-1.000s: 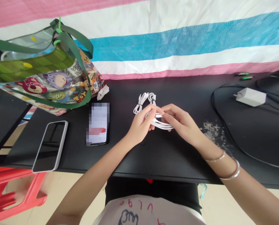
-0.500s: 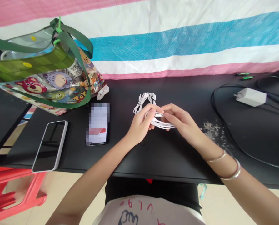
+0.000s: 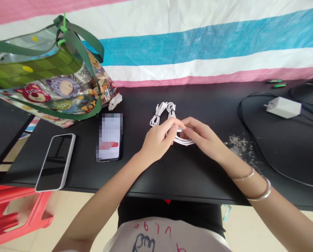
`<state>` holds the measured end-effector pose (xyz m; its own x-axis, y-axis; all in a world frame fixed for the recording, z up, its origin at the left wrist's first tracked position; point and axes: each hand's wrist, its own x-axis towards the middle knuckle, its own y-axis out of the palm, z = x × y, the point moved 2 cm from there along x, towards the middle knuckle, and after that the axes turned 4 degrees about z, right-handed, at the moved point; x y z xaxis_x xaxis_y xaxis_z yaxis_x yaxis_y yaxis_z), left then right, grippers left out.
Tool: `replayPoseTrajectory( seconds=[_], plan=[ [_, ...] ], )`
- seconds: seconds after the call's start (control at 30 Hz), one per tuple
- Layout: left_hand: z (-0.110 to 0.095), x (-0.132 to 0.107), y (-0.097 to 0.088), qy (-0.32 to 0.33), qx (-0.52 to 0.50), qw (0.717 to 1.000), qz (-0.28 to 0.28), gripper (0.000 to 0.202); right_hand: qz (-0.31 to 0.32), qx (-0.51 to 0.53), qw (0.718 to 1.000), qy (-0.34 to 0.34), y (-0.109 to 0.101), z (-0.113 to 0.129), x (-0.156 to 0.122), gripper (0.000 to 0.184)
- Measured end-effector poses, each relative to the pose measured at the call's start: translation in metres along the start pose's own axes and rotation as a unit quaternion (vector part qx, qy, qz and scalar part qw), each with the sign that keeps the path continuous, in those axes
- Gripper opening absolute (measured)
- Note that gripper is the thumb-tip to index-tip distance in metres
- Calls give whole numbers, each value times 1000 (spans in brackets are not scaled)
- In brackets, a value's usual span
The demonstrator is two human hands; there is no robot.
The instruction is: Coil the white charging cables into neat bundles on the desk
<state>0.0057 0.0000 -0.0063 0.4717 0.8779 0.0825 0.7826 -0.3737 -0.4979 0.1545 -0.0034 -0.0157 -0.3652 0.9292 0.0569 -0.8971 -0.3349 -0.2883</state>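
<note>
Cable (image 3: 181,140): white, wound into loops, held between both hands above the desk, with a looser bunch of loops reaching forward past the fingertips.

Left hand (image 3: 157,138): fingers close together and curled over the near loops, pinching the cable against the thumb side.

Right hand (image 3: 203,134): fingers close together and angled in from the right, pinching the far side of the loops, just beside the left hand's fingertips.

Right wrist: two bangles (image 3: 252,183), one thin, one thicker.

Under the hands: black desk (image 3: 193,175), with pale crumbs (image 3: 239,147) on it to the right of the right hand.

Left of the left hand: phone with a pixelated screen (image 3: 110,137), nearest the hands, then a dark-screened phone (image 3: 55,162) in a white case, farther left.

Beyond the left hand: see-through plastic bag (image 3: 53,94) with cartoon prints and green handles, its lower edge over the desk's back left.

Right of the right hand: white charger (image 3: 284,107) with a black cord (image 3: 253,147) curving across a dark mat.

Behind the desk: striped cloth (image 3: 198,38) in pink, white and blue.

Below the left forearm: red plastic stool (image 3: 19,213).
</note>
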Motion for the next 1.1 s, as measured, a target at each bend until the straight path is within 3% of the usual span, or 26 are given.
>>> replayPoseTrajectory(
  seconds=[0.27, 1.1],
  plan=[
    [-3, 0, 0, -1, 135, 990, 28, 28, 44, -105, 993, 17, -1, 1, 1, 13],
    [-5, 0, 1, 17, 128, 991, 16, 26, 38, -132, 991, -8, 0, 5, 1, 14]
  ],
)
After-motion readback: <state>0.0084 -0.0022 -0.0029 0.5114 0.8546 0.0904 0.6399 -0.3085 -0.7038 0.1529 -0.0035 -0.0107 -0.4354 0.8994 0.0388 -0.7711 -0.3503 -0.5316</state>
